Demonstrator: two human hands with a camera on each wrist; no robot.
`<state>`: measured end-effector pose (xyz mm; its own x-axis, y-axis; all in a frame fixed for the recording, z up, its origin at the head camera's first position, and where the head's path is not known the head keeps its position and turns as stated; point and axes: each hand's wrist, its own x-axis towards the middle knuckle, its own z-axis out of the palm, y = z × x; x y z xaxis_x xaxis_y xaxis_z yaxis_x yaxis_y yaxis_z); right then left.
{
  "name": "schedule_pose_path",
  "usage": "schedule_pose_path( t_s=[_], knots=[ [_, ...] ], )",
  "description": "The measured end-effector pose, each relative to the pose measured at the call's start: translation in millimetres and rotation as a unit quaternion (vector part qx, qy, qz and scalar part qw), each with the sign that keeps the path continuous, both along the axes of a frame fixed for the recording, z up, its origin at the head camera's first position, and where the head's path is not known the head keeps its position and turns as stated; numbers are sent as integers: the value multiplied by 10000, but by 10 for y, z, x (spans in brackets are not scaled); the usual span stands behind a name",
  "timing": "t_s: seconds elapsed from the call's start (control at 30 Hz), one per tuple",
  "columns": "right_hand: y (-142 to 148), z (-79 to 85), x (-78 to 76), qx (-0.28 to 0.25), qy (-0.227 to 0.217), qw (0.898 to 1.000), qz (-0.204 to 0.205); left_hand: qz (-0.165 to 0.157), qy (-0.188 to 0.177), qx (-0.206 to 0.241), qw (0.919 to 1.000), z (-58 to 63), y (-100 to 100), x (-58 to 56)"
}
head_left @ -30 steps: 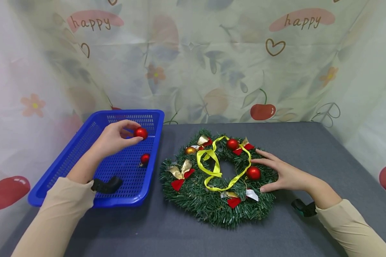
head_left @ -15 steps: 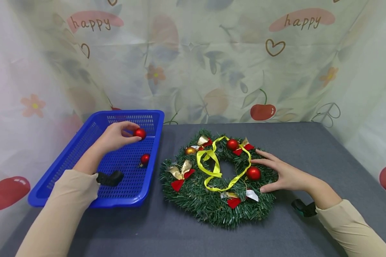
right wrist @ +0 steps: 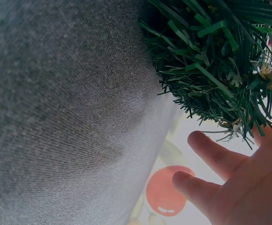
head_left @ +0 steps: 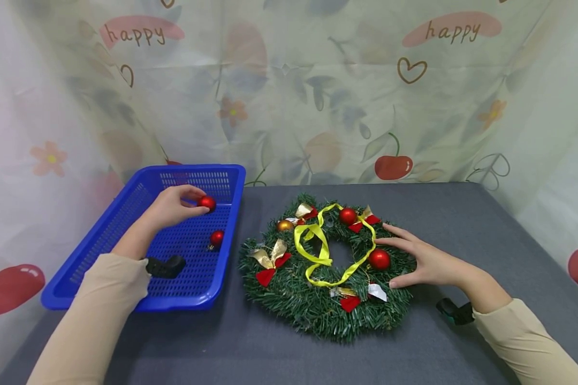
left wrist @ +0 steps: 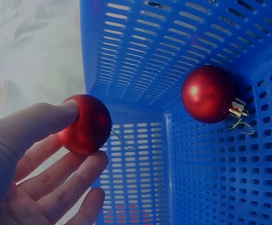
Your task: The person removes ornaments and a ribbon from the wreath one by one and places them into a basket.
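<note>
A red bauble (head_left: 208, 203) is pinched by the left hand (head_left: 169, 207) over the blue basket (head_left: 175, 305) at left, its hanger (left wrist: 120, 137) unobstructed. The right hand (head_left: 428, 262) is spread along the right edge of the wreath (head_left: 318, 307), presumably for steadying.

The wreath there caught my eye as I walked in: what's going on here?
A person's left grip pinches a red ball at the blue basket, where another ball lies. The right grip is spread at the right side of the wreath, which lies on the grey table bearing two more red balls, bows and a yellow ribbon.
</note>
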<state>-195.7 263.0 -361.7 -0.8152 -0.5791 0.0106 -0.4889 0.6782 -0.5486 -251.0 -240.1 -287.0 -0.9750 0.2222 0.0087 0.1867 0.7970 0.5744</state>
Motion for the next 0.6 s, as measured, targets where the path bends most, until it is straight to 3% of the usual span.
schedule_pose_path(
  t_s=[0.23,0.6],
  knots=[
    [4,3,-1,5,26,10000,16,64,-145,-124,9998,-34,-19,-13],
    [-4,7,-1,6,-3,10000,2,39,77,-131,9999,-29,-35,-17]
  ],
)
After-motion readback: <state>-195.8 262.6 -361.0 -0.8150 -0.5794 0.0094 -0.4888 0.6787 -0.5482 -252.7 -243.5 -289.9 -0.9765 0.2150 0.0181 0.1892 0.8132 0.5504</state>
